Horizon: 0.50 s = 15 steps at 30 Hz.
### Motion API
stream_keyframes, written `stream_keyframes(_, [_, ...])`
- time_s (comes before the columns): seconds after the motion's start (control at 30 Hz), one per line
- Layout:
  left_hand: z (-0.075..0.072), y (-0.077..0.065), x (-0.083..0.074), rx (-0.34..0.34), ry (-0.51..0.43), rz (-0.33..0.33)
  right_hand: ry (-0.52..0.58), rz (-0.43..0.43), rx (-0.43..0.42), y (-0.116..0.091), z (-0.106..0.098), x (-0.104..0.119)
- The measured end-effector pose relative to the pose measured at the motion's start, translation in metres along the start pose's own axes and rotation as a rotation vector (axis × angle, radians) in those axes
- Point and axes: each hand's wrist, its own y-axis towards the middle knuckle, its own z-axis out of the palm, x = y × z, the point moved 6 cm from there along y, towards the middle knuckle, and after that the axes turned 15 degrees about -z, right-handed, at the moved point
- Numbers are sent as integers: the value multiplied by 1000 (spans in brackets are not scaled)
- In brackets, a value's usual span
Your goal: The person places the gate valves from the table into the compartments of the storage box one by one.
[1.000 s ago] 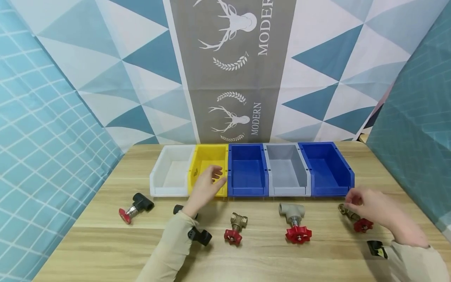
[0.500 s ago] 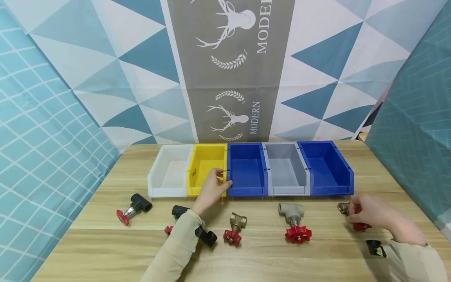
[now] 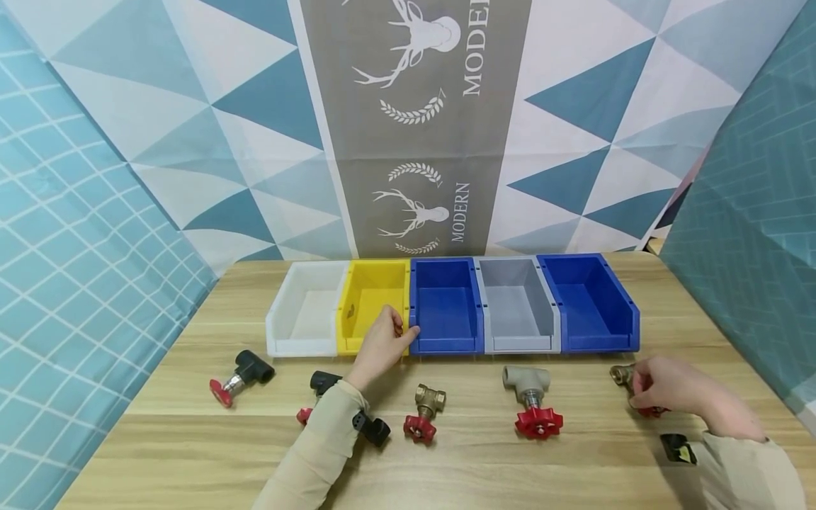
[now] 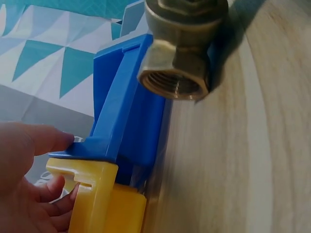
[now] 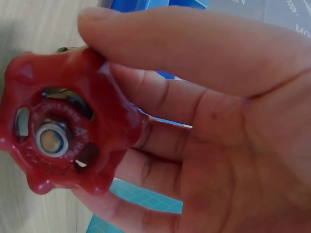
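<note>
My left hand (image 3: 381, 347) is at the front corner where the yellow bin (image 3: 352, 346) meets the middle blue bin (image 3: 449, 346). In the left wrist view its thumb presses on the blue bin's edge, while the other fingers curl over the yellow bin's side wall. Far to the right, my right hand (image 3: 672, 386) grips a brass valve (image 3: 619, 375) lying on the table. Up close, the thumb and fingers reach past the valve's red handwheel (image 5: 63, 73); they partly hide the brass body.
A white bin (image 3: 299, 347), a grey bin (image 3: 523, 345) and another blue bin (image 3: 599, 343) complete the row. In front lie a black-bodied valve (image 3: 251, 367), a second one (image 3: 324, 382) partly behind my left sleeve, a brass valve (image 3: 428, 404) and a grey valve (image 3: 530, 386).
My left hand has moved slightly right and closed on the bins' adjoining walls. My right hand has come down onto the right-hand brass valve and taken hold of it.
</note>
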Motion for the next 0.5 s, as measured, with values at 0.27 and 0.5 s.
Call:
stream_keyframes(0.27, [0, -2, 0, -3, 74, 24, 8, 36, 14, 0, 1, -3])
stream_keyframes(0.5, [0, -1, 0, -4, 96, 25, 24, 41, 34, -1, 1, -3])
